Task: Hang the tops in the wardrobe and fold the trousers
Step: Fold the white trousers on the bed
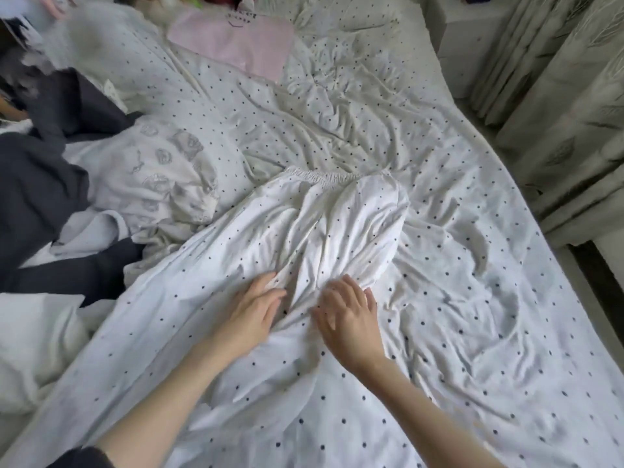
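Both hands down flat on the white dotted trousers (337, 211), side by side, a narrow gap of cloth between them. Left hand (251, 310) with fingers straight and together, tips against a ridge of bunched cloth near the crotch; right hand (347, 319) with fingers spread and loose, palm on the fabric, somewhat blurred. Nothing pinched or clutched by either. Probably pressing and smoothing, to flatten the garment before a fold.

Trousers laid lengthwise on the bed sheet (472, 265), elastic waistband (324, 175) at the far end from the hands, legs running back toward the wearer of the camera and off the lower edge. Cloth much creased around the seat. Hard to tell from the sheet beneath, both being white with dark dots; only the waistband and brighter white mark the outline.

Left of the trousers, almost touching: a white top with grey printed shapes (158, 177), crumpled, apparently not yet hung. Farther left, dark garments (44, 184) in a heap. Beyond the waistband, well apart, a pale pink garment (233, 42) lying flat. Right of the trousers, past the bed's edge, pale curtains (557, 96).

Likely nuisances: the white top crowding the left leg, and the rumpled sheet under the trousers.
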{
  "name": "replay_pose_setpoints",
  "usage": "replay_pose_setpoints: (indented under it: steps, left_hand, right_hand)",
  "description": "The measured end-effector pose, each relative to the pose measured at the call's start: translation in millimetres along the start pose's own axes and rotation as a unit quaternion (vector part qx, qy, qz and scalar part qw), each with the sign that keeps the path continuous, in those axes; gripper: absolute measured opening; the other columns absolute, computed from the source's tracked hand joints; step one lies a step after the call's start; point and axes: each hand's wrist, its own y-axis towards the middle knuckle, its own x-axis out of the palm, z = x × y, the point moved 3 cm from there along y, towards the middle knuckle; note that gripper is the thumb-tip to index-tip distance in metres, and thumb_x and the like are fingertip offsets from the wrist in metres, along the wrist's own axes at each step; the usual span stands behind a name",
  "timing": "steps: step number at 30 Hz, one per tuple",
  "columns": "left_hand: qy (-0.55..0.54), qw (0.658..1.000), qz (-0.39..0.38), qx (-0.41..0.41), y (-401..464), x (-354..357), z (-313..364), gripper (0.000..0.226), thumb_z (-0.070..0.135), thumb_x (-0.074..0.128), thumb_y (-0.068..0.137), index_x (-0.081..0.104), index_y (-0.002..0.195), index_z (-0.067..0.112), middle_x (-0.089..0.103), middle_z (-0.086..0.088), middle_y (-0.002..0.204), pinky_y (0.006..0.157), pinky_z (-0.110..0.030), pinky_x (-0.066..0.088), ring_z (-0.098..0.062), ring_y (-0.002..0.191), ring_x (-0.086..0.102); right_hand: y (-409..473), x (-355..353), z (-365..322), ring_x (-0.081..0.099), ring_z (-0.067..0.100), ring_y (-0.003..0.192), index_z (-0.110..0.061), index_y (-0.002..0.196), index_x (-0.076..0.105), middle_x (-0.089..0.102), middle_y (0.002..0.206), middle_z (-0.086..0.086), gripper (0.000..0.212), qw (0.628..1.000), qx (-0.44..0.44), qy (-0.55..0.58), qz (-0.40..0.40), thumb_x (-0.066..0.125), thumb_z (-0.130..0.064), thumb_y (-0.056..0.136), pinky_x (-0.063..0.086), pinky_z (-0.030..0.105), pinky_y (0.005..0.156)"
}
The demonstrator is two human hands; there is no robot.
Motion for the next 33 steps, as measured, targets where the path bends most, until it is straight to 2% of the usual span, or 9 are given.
replay_pose_setpoints:
  steps: [5, 9, 13, 17, 20, 22, 26, 28, 33]
  left_hand:
    - [0.082, 0.996, 0.013, 0.030, -89.2, 7.1, -18.7, 0.046, 0.052, 0.042, 0.085, 0.065, 0.074, 0.014, 0.059, -0.002, 0.105, 0.077, -0.033, 0.049, -0.019, 0.097, 0.048]
    - [0.150, 0.986, 0.031, 0.058, -148.5, 2.4, -18.7, 0.024, 0.047, 0.057, 0.077, 0.058, 0.073, 0.023, 0.061, 0.008, 0.077, 0.092, -0.037, 0.029, -0.012, 0.091, 0.048]
    - [0.115, 0.992, 0.038, 0.027, -193.0, 1.0, 24.5, 0.031, 0.022, 0.089, 0.055, 0.061, 0.069, 0.021, 0.061, 0.010, 0.058, 0.097, -0.036, 0.038, -0.010, 0.059, 0.062]
    - [0.046, 0.997, -0.058, 0.033, -225.0, 29.3, 90.2, 0.017, 0.025, 0.064, 0.086, 0.064, 0.100, 0.014, 0.067, 0.001, 0.101, 0.081, -0.030, 0.045, -0.022, 0.096, 0.063]
    - [-0.015, 0.983, -0.173, 0.051, -228.8, 52.4, 110.8, 0.024, 0.022, 0.047, 0.097, 0.060, 0.114, 0.012, 0.060, -0.003, 0.118, 0.092, -0.031, 0.038, -0.022, 0.112, 0.054]
    - [-0.056, 0.977, -0.197, 0.054, -234.3, 61.4, 110.5, 0.028, 0.021, 0.046, 0.097, 0.061, 0.119, 0.013, 0.058, -0.002, 0.123, 0.096, -0.031, 0.036, -0.020, 0.116, 0.052]
    - [-0.134, 0.988, -0.077, 0.027, -247.0, 63.6, 88.2, 0.029, 0.010, 0.048, 0.095, 0.055, 0.123, 0.012, 0.049, 0.001, 0.126, 0.098, -0.027, 0.038, -0.014, 0.111, 0.051]
    - [-0.050, 0.998, -0.030, -0.019, -248.4, 64.6, 62.1, 0.036, 0.016, 0.053, 0.093, 0.048, 0.128, 0.011, 0.044, -0.003, 0.134, 0.104, -0.030, 0.034, -0.017, 0.121, 0.046]
    - [0.171, 0.967, -0.167, -0.091, -273.2, 77.7, 49.5, 0.034, 0.041, 0.041, 0.097, 0.045, 0.123, 0.020, 0.057, 0.004, 0.127, 0.107, -0.039, 0.022, -0.016, 0.119, 0.051]
  right_hand:
    - [-56.7, 23.6, -36.2, 0.052, 0.031, 0.123, -0.015, 0.106, 0.065, 0.060, 0.125, 0.006, 0.040, 0.999, -0.014, -0.029, -0.033, 0.040, -0.037, 0.083, 0.047, 0.052, 0.093]
    - [-117.5, 39.0, -55.7, 0.056, 0.029, 0.119, -0.016, 0.086, 0.072, 0.062, 0.123, 0.007, 0.021, 0.998, -0.037, -0.020, -0.047, 0.051, -0.023, 0.084, 0.050, 0.044, 0.087]
    - [-164.0, 24.4, -70.4, 0.060, 0.016, 0.105, -0.010, 0.099, 0.071, 0.065, 0.105, -0.006, 0.032, 0.956, 0.170, 0.225, -0.087, 0.043, -0.026, 0.099, 0.044, 0.024, 0.084]
    - [-199.4, 8.0, -65.2, 0.065, 0.018, 0.083, -0.006, 0.087, 0.069, 0.069, 0.085, 0.002, 0.039, 0.815, 0.362, 0.444, -0.086, 0.048, -0.037, 0.096, 0.051, 0.031, 0.076]
    - [-215.2, -1.1, -46.9, 0.058, 0.018, 0.068, 0.012, 0.086, 0.063, 0.059, 0.080, 0.011, 0.031, 0.826, 0.384, 0.405, -0.078, 0.058, -0.019, 0.091, 0.045, 0.019, 0.058]
    - [-223.8, -4.9, -37.1, 0.057, 0.015, 0.062, 0.002, 0.078, 0.064, 0.061, 0.081, 0.011, 0.014, 0.833, 0.389, 0.384, -0.083, 0.058, -0.006, 0.088, 0.040, 0.009, 0.046]
    - [-239.3, 5.9, -29.1, 0.060, 0.015, 0.067, -0.008, 0.079, 0.060, 0.064, 0.085, 0.009, 0.016, 0.830, 0.397, 0.379, -0.094, 0.057, -0.018, 0.091, 0.042, 0.013, 0.049]
    - [-240.7, 19.0, -32.8, 0.061, 0.018, 0.071, -0.006, 0.085, 0.058, 0.063, 0.084, 0.008, 0.025, 0.840, 0.385, 0.364, -0.120, 0.062, -0.031, 0.088, 0.042, 0.025, 0.060]
    - [-244.6, 44.5, -45.3, 0.057, 0.018, 0.073, -0.013, 0.079, 0.061, 0.063, 0.080, 0.006, 0.013, 0.809, 0.399, 0.403, -0.157, 0.059, -0.022, 0.089, 0.041, 0.024, 0.058]
